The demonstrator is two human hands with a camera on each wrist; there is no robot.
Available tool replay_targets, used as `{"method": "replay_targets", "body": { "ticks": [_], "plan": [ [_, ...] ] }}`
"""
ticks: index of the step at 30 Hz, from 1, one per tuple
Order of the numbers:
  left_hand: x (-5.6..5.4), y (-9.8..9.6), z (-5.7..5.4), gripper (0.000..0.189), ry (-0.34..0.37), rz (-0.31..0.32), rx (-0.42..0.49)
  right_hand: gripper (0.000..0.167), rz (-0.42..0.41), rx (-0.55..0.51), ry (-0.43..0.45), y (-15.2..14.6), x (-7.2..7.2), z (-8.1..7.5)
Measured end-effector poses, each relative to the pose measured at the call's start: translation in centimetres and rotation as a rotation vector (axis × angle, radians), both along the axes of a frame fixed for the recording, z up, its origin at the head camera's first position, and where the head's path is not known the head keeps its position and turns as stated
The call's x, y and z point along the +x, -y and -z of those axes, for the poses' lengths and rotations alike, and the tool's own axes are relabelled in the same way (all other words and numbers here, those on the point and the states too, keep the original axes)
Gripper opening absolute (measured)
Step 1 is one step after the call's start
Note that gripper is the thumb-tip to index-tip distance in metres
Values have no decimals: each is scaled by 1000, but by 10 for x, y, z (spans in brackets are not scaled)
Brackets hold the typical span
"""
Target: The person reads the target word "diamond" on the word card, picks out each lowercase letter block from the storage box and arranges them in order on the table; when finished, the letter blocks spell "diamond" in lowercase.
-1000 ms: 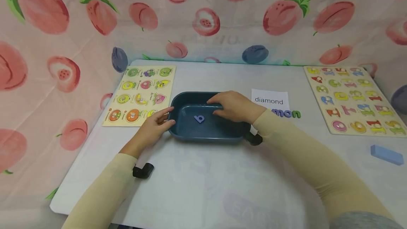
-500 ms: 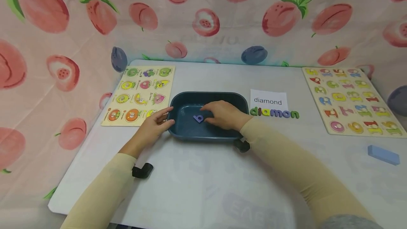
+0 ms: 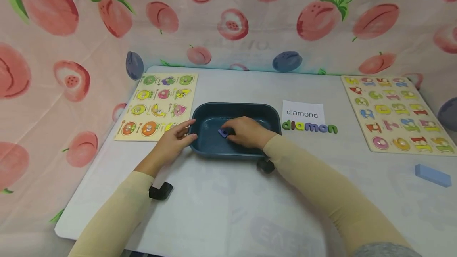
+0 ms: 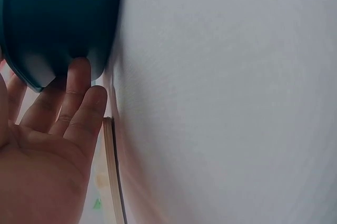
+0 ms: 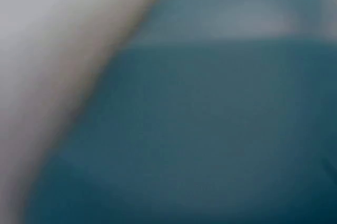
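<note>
A dark blue rectangular basin (image 3: pixel 210 152) stands in the middle of the table. My left hand (image 3: pixel 171 142) holds its left end, thumb and index at the rim. In the left wrist view, other fingers (image 4: pixel 79 84) lie against the outer wall. My right hand (image 3: pixel 248 132) reaches into the basin and pinches a small purple letter (image 3: pixel 223 133) between thumb and fingertips, partly covering it. Just right of the basin, coloured letters (image 3: pixel 310 127) spell "diamon" below a white card (image 3: pixel 303 110) printed "diamond". The right wrist view is blurred and shows mainly blue basin.
A fruit puzzle board (image 3: pixel 157 106) lies at the back left, and a number puzzle board (image 3: pixel 398 114) at the right. A light blue block (image 3: pixel 432 175) rests near the right side. Peach-patterned cloth (image 3: pixel 232 23) hangs behind the white table (image 3: pixel 214 205).
My right hand has moved left and down inside the basin to the purple letter and closed its fingers on it. The row of letters came into full view. My left hand stays put.
</note>
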State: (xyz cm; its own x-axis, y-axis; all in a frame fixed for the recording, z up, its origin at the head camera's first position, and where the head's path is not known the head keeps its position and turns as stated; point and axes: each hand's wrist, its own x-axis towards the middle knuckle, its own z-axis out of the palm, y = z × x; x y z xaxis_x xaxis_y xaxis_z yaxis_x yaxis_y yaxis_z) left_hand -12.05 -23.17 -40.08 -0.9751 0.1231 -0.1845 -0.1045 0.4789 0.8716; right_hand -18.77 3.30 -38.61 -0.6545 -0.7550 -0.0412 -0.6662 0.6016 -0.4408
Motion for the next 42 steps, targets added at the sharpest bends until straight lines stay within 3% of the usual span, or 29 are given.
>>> {"method": "replay_targets", "body": {
  "ticks": [10, 30, 42],
  "plan": [
    [0, 0, 0, 58, -3, 2, -13, 34, 22, 46, 26, 1, 1, 1],
    [-1, 2, 1, 58, 3, 4, -13, 41, -77, 79, 20, 5, 0, 4],
    [0, 0, 0, 58, -2, 2, -13, 37, -44, -10, -3, 2, 0, 7]
  ]
}}
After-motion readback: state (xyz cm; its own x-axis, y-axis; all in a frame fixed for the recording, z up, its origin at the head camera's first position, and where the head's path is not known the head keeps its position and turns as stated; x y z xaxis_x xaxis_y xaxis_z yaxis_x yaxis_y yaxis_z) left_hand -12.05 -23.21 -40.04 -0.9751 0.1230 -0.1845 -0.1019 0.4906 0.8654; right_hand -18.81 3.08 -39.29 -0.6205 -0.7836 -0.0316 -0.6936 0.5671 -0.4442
